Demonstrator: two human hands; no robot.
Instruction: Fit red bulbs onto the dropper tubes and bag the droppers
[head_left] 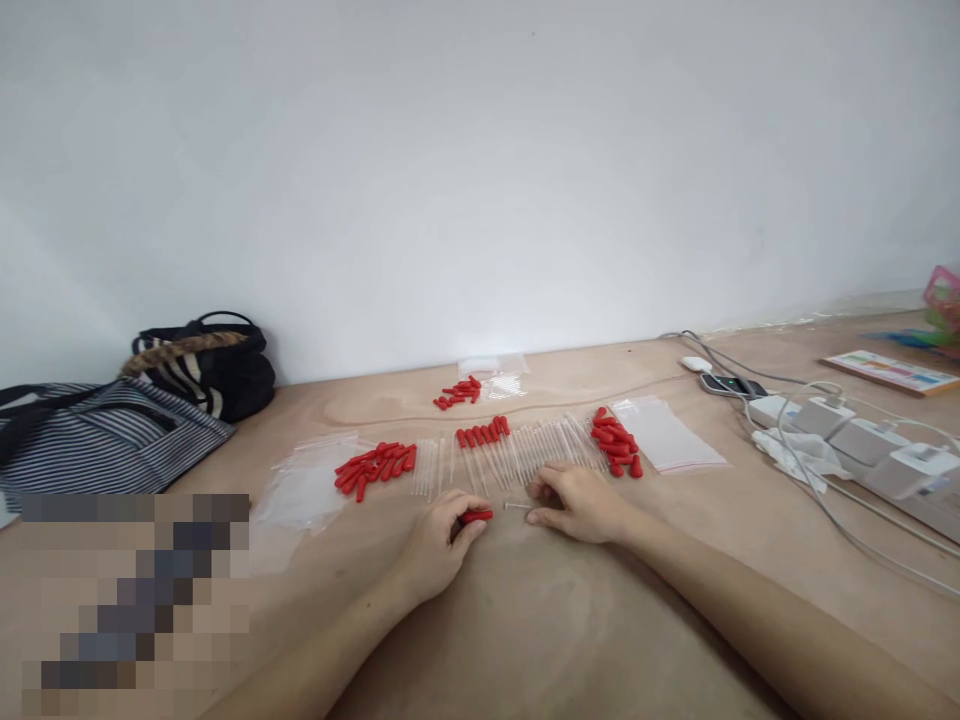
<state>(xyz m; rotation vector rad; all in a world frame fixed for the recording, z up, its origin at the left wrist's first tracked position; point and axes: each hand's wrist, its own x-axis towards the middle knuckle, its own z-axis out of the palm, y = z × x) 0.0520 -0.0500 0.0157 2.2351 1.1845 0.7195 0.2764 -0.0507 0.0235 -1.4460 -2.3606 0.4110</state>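
Three heaps of loose red bulbs lie on the table [487,620]: a left heap [375,466], a right heap [615,442] and a small back heap [457,392]. About six more form a capped row [484,432] at the far ends of some tubes. Two bare hands work at the near edge of these. The left hand [439,540] has its grip closed around one red bulb [477,516], which sticks out between thumb and fingers; the right hand [581,503] has its grip narrowed on one clear tube [516,506]. Both pieces are just above or on the table; I cannot tell which. The bulb's long axis runs sideways, its exposed end pointing right; the tube lies along nearly the same line, its free end pointing left toward the bulb, a small gap between.

Many clear tubes [525,455], too crowded to count, lie side by side beyond the hands, long axes running roughly front to back, those on the right slanting so their near ends go rightward. Clear plastic bags lie at the left [300,490] and the right [671,437].

Three white chargers [870,440] sit on a power strip [769,410] at the right, near a dark device [731,385] with a green light. Farther back, a card [892,372] bears coloured patches; any print is too small to read.
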